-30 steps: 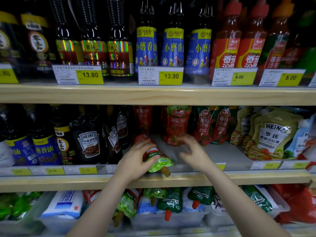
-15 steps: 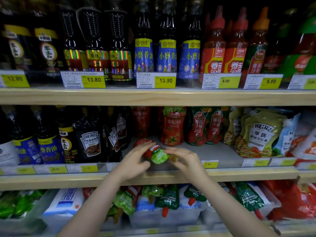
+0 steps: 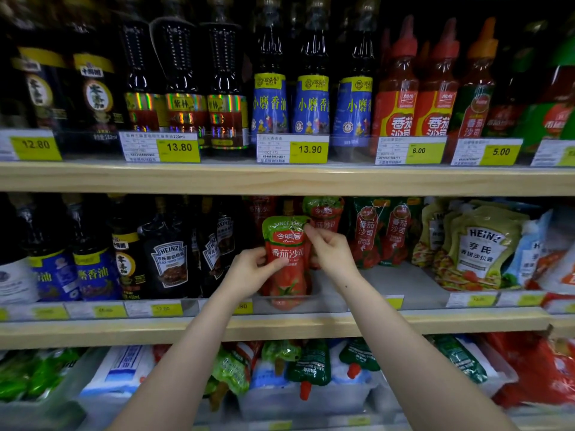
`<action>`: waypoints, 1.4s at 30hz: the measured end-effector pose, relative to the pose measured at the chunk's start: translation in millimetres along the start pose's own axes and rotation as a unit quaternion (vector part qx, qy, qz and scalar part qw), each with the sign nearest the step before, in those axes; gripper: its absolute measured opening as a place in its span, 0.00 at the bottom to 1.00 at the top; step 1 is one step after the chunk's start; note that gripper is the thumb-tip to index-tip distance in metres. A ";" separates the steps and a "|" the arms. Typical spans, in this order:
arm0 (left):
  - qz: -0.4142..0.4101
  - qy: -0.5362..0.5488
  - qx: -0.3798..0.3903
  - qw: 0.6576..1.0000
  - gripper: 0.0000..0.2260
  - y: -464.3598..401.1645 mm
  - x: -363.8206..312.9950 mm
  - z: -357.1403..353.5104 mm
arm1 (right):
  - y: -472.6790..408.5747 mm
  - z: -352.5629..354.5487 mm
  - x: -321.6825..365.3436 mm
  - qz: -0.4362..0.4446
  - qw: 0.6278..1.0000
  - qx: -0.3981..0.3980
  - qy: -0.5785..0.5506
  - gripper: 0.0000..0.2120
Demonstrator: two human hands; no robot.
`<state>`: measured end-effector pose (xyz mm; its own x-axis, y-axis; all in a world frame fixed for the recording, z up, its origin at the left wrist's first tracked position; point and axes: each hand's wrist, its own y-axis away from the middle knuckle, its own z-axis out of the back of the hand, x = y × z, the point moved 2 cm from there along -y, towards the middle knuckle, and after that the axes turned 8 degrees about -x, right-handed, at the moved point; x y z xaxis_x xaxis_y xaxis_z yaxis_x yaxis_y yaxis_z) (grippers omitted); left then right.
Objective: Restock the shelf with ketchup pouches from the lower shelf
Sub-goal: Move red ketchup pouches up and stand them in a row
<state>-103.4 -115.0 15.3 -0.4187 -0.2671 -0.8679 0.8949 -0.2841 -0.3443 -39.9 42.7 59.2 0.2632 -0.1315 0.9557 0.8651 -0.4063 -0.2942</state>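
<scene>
My left hand (image 3: pixel 249 272) and right hand (image 3: pixel 331 248) pinch a red pouch (image 3: pixel 287 259) reading 番茄沙司, upright on the middle shelf (image 3: pixel 435 323). Left of my fingers stand Heinz bottles (image 3: pixel 169 259); above, tags (image 3: pixel 306 149) read 13.80 and 13.90.

Store shelving fills view; pale wood shelf edges (image 3: pixel 280 178) run 9 to 3 o'clock; yellow price tags (image 3: pixel 179 147) along upper edge; dark bottles (image 3: pixel 174 73) toward 11 o'clock; clear bins (image 3: pixel 305 402) at 6 o'clock; dim light.

red ketchup pouch (image 3: pixel 287 259), green top
</scene>
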 end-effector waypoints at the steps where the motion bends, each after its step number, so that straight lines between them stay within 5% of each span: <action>1: 0.001 0.010 0.001 1.000 0.12 -0.2 1.6 0.4 | -1.0 -0.6 0.1 -0.007 1.000 -0.003 0.000 0.14; 9: 0.006 0.028 -0.002 1.000 0.14 7.8 -2.2 0.9 | 1.1 -6.3 4.4 -0.060 0.996 -0.001 -0.065 0.09; 14: -0.050 -0.092 -0.043 0.994 0.19 33.6 7.3 5.1 | 14.9 -1.8 -16.1 -0.027 0.999 0.010 0.017 0.06; 18: -0.225 -0.328 -0.128 0.908 0.18 70.4 15.2 35.5 | 33.5 -0.9 -37.4 -0.009 0.971 0.010 0.241 0.30; 21: -0.291 -0.397 -0.100 0.865 0.18 87.1 25.8 55.7 | 37.5 -7.7 -41.5 0.012 0.951 -0.009 0.309 0.30; 27: -0.356 -0.419 -0.101 0.830 0.16 93.6 48.5 60.3 | 22.4 -28.3 -44.2 0.030 0.952 -0.029 0.304 0.24; 42: -0.395 -0.417 -0.157 0.803 0.15 88.5 59.0 57.3 | -31.3 -64.3 -57.4 -0.003 0.947 -0.056 0.317 0.25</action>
<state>-57.8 -208.7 -45.8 -0.7155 -0.6795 0.1621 0.2398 -0.4569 -0.8566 -109.5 4.9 13.2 -0.0804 -0.6310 0.7716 0.8060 -0.4967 -0.3221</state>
